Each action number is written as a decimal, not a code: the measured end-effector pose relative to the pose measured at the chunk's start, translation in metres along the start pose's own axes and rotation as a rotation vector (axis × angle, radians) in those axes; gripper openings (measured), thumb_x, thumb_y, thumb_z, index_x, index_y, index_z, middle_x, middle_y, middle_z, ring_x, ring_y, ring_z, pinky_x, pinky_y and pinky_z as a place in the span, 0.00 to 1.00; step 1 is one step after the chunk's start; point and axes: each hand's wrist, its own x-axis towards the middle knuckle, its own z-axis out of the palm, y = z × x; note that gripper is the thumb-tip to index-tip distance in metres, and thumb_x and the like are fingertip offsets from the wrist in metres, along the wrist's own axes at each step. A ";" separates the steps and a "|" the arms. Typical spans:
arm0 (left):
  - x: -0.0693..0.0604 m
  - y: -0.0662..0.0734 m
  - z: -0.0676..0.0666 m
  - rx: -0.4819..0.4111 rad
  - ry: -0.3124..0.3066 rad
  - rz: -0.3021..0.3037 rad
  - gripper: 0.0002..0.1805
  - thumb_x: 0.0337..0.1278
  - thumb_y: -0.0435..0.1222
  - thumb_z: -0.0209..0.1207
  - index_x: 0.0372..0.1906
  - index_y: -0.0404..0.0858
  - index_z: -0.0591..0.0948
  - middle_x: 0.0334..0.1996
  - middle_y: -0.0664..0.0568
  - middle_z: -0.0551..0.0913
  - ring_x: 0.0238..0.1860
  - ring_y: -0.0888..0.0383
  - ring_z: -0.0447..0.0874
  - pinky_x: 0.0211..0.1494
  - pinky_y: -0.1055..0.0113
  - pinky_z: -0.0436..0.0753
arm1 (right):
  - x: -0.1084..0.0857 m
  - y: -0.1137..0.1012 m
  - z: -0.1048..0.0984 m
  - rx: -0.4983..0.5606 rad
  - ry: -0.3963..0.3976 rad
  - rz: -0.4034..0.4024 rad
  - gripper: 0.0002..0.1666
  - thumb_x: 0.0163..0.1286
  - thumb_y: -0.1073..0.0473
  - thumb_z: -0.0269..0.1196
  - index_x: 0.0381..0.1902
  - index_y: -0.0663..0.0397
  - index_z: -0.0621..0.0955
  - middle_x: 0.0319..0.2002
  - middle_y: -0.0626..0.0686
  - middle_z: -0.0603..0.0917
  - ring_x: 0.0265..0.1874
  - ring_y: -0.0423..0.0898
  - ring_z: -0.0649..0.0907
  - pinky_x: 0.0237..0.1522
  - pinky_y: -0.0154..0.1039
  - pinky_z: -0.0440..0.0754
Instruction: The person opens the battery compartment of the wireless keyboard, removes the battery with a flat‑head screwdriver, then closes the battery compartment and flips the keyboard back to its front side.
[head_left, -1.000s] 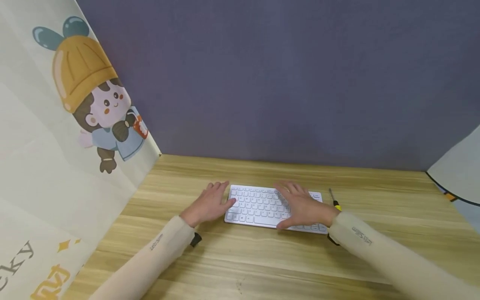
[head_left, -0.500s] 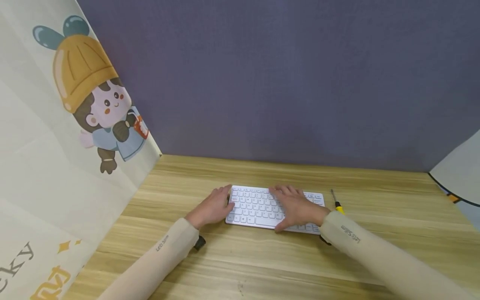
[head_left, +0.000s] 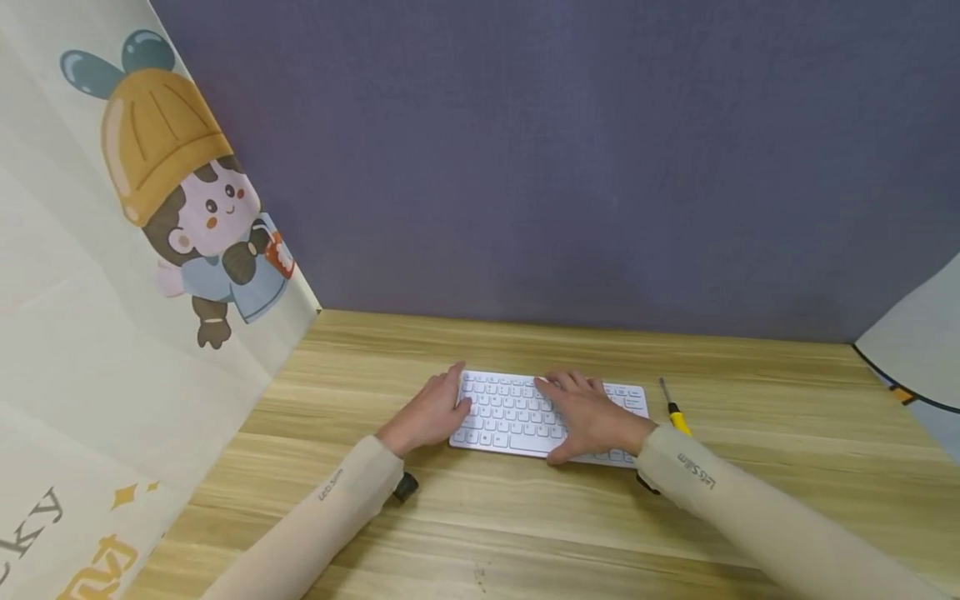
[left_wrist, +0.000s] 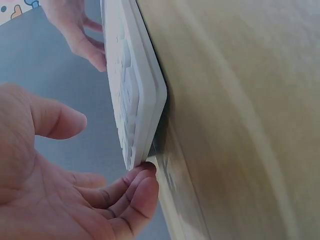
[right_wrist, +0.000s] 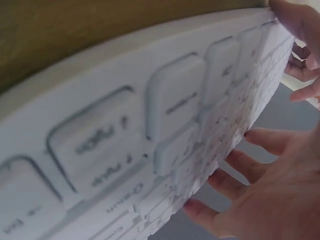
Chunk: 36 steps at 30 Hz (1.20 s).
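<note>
A white compact keyboard (head_left: 517, 417) lies on the wooden table. My left hand (head_left: 431, 412) is at its left end. In the left wrist view the left fingertips (left_wrist: 142, 190) touch the end of the keyboard at its far corner, while the thumb (left_wrist: 65, 122) stands apart from the keys. My right hand (head_left: 596, 421) spans the keyboard's right half from front to back. The right wrist view has that thumb (right_wrist: 297, 20) on the near edge and the fingers (right_wrist: 227, 182) along the far edge. Keys under the right palm are hidden in the head view.
A screwdriver with a yellow and black handle (head_left: 678, 419) lies right of the keyboard. The wooden table (head_left: 465, 525) meets a dark purple-grey panel (head_left: 562, 167) at the back. A white printed sheet (head_left: 90, 333) borders the left side. Pale material (head_left: 918, 342) hangs at the far right.
My left hand has come in to the keyboard's left end. My right hand has slid slightly left over the keys. The keyboard has hardly moved.
</note>
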 end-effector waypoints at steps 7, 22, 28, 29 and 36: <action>0.004 0.001 0.001 0.010 0.034 -0.006 0.35 0.66 0.42 0.49 0.71 0.28 0.54 0.65 0.33 0.63 0.66 0.41 0.59 0.67 0.52 0.58 | 0.002 0.003 0.000 0.003 0.027 -0.004 0.70 0.37 0.34 0.76 0.73 0.54 0.58 0.68 0.58 0.60 0.65 0.57 0.59 0.60 0.62 0.56; 0.005 0.014 -0.020 -0.064 0.199 0.054 0.37 0.64 0.44 0.52 0.72 0.33 0.55 0.58 0.38 0.71 0.61 0.46 0.66 0.64 0.52 0.64 | 0.001 0.006 -0.013 0.101 0.107 -0.011 0.70 0.38 0.33 0.75 0.73 0.56 0.56 0.67 0.57 0.62 0.65 0.56 0.60 0.60 0.64 0.56; 0.004 0.017 -0.028 -0.100 0.272 0.107 0.34 0.64 0.44 0.51 0.71 0.34 0.57 0.51 0.45 0.74 0.52 0.51 0.70 0.57 0.53 0.71 | 0.001 0.004 -0.020 0.127 0.132 -0.018 0.71 0.37 0.34 0.76 0.72 0.59 0.56 0.67 0.59 0.61 0.65 0.57 0.60 0.61 0.61 0.58; 0.004 0.018 -0.029 -0.115 0.283 0.130 0.33 0.64 0.43 0.51 0.70 0.34 0.58 0.50 0.45 0.74 0.50 0.52 0.71 0.54 0.54 0.72 | 0.001 0.004 -0.021 0.139 0.134 -0.016 0.71 0.37 0.35 0.76 0.72 0.60 0.56 0.68 0.59 0.60 0.66 0.57 0.59 0.62 0.60 0.58; 0.004 0.023 -0.043 -0.250 0.380 0.266 0.26 0.66 0.36 0.50 0.66 0.32 0.63 0.46 0.46 0.73 0.42 0.54 0.72 0.42 0.61 0.76 | 0.003 0.003 -0.031 0.220 0.158 -0.038 0.71 0.38 0.37 0.77 0.73 0.58 0.54 0.68 0.56 0.58 0.64 0.54 0.60 0.60 0.53 0.65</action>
